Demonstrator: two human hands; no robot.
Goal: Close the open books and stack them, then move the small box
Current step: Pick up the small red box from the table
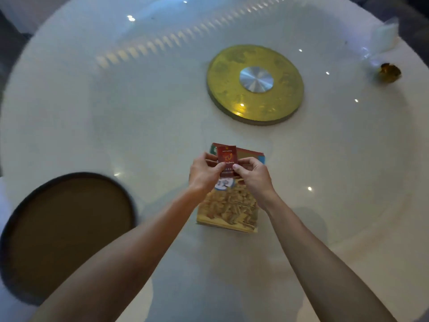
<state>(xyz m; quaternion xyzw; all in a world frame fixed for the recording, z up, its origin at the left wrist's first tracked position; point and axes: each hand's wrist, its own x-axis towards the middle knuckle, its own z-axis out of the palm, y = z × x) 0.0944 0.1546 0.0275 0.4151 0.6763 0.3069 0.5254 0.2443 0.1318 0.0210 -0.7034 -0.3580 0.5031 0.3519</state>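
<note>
A small dark red box [227, 156] is held between my left hand [204, 173] and my right hand [251, 176], above the far end of the book stack. The stack of closed books [228, 210] lies flat on the white round table [116, 117]; its top cover is yellow-tan with a drawn pattern. A red-edged book [251, 153] shows at the stack's far end, behind the box. Both thumbs press the box's near face, and my fingers hide its lower part.
A gold disc with a silver centre [255, 84] sits in the table's middle, beyond the books. A round brown seat [67, 228] stands at the near left. A small amber object [390, 72] and a clear plastic bag [383, 36] lie at the far right edge.
</note>
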